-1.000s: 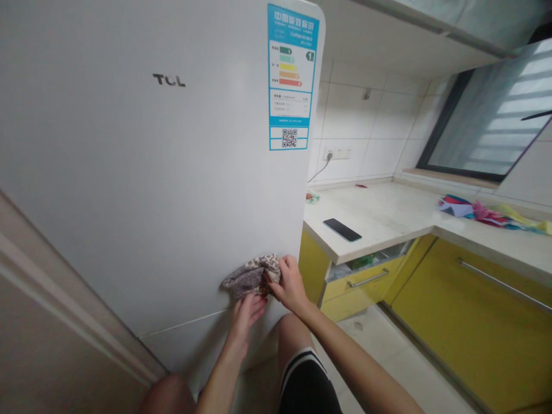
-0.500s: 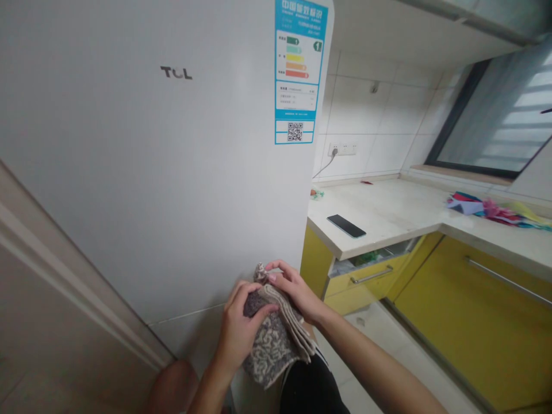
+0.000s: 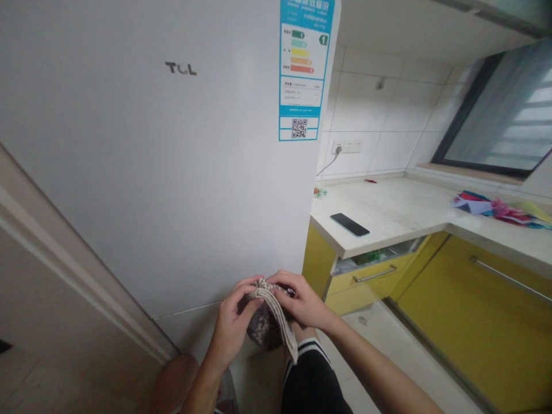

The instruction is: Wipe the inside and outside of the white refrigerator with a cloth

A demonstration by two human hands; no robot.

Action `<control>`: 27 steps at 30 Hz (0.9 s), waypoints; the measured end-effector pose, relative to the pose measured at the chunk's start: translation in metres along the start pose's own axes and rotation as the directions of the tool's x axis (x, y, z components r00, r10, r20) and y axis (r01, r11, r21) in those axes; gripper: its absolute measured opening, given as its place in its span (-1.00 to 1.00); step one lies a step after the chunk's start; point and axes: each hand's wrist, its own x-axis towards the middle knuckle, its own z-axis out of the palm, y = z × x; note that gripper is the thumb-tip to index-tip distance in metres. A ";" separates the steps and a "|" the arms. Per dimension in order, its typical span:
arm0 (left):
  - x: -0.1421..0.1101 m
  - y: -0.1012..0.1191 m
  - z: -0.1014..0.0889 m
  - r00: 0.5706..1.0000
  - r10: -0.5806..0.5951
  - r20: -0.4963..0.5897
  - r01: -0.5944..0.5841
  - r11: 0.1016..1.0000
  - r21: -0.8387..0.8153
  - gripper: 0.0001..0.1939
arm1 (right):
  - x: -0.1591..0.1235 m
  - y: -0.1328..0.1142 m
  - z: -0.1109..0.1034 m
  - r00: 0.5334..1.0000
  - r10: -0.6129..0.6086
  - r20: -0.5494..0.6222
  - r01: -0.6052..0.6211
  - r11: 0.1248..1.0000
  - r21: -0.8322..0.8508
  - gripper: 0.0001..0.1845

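Observation:
I hold a grey patterned cloth in both hands, in front of the lower part of a white fridge door. My left hand grips its left side with the fingers curled over the top. From the right, my right hand pinches the folded edge. The cloth is bunched and folded, and a pale edge hangs down between my hands. It is off the door. My knees show below.
A blue energy label sits at the fridge's upper right. Right of the fridge, a pale counter holds a dark phone and coloured cloths. Yellow cabinets stand below, with one drawer ajar. A door frame is at left.
The cloth was pressed on the fridge door a second ago. Both hands have since pulled it off the door and folded it up between them.

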 end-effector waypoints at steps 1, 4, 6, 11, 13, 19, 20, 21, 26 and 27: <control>0.000 -0.002 0.000 1.000 -0.004 0.006 0.004 1.000 -0.019 -0.71 | -0.001 -0.001 0.001 1.000 -0.017 -0.001 0.016 0.999 -0.035 -0.72; 0.000 -0.007 0.001 0.999 0.006 -0.032 -0.007 0.999 -0.032 -0.76 | -0.004 -0.002 0.008 0.999 -0.024 -0.030 0.021 0.995 -0.093 -0.76; -0.001 -0.008 0.001 0.999 0.016 -0.043 -0.017 0.999 -0.035 -0.78 | -0.007 -0.001 0.013 0.997 -0.029 -0.067 0.022 0.995 -0.098 -0.79; -0.004 -0.007 0.004 0.998 -0.003 -0.057 -0.001 0.998 -0.067 -0.73 | -0.016 0.000 0.020 0.994 -0.011 -0.110 0.001 0.996 -0.087 -0.83; -0.006 -0.006 0.006 0.993 -0.038 -0.115 0.028 0.996 -0.090 -0.67 | -0.020 -0.003 0.019 0.991 -0.002 -0.132 -0.012 0.995 -0.102 -0.82; -0.010 -0.006 0.003 0.967 -0.142 -0.209 0.120 0.986 -0.118 -0.41 | -0.028 -0.007 0.018 0.995 -0.091 -0.047 0.072 0.948 -0.310 -0.57; -0.011 -0.005 0.001 0.973 -0.137 -0.188 0.120 0.988 -0.102 -0.43 | -0.028 -0.005 0.018 0.996 -0.069 -0.050 0.050 0.949 -0.313 -0.59; -0.011 -0.005 -0.002 0.979 -0.121 -0.164 0.110 0.991 -0.075 -0.50 | -0.028 -0.004 0.018 0.998 -0.044 -0.050 0.027 0.953 -0.301 -0.61; -0.012 -0.001 -0.014 0.994 0.025 -0.110 -0.014 0.995 0.103 -0.76 | -0.026 0.006 0.007 0.986 0.006 0.166 0.031 0.975 -0.218 -0.80; -0.012 0.000 -0.016 0.995 0.045 -0.094 -0.032 0.990 0.134 -0.78 | -0.025 0.008 0.004 0.976 0.017 0.215 0.029 0.978 -0.207 -0.81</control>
